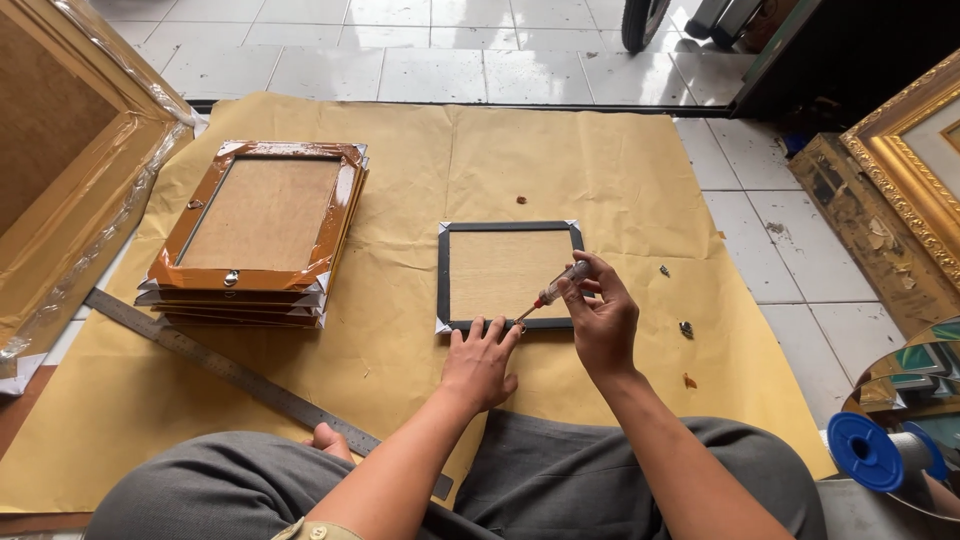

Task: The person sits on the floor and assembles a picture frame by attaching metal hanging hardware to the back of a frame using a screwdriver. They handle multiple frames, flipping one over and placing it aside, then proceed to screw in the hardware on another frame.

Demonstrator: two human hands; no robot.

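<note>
A small black picture frame point(443, 270) lies face down on brown paper point(400, 330), its backing board showing. My left hand point(481, 362) rests flat on the paper with its fingertips on the frame's near edge. My right hand point(601, 316) holds a small screwdriver point(552, 291) with a clear handle, tip angled down to the frame's near edge close to my left fingers.
A stack of brown frames point(258, 228) sits at the left of the paper. A long metal ruler point(222, 368) lies diagonally near my knee. Large gold frames stand at the far left point(70, 170) and right point(905, 160). A blue spool point(868, 451) is at lower right.
</note>
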